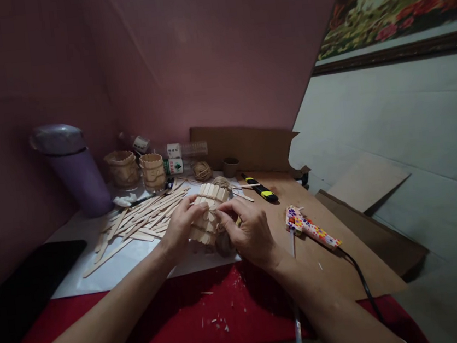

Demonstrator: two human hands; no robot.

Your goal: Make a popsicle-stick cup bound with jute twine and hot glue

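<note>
My left hand (181, 221) is closed around the side of a craft-stick cup (210, 194), tilted above the table, with the thumb on its front. The cup is built of pale wooden sticks standing side by side, with twine wound around it. A small flower shape of wooden petals (209, 215) sits on its front. My right hand (252, 232) pinches thumb and forefinger together at the flower's right edge. Whatever lies between those fingertips is too small to make out. Loose craft sticks (143, 220) lie in a pile left of the cup.
Two finished-looking stick cups (153, 172) stand behind, near a purple tumbler (78, 177). Twine balls (202, 170), a small brown pot (230, 165) and a black-yellow utility knife (260, 187) lie at the back. A flowered glue gun (311, 228) with a cord rests on cardboard (347, 268) at right.
</note>
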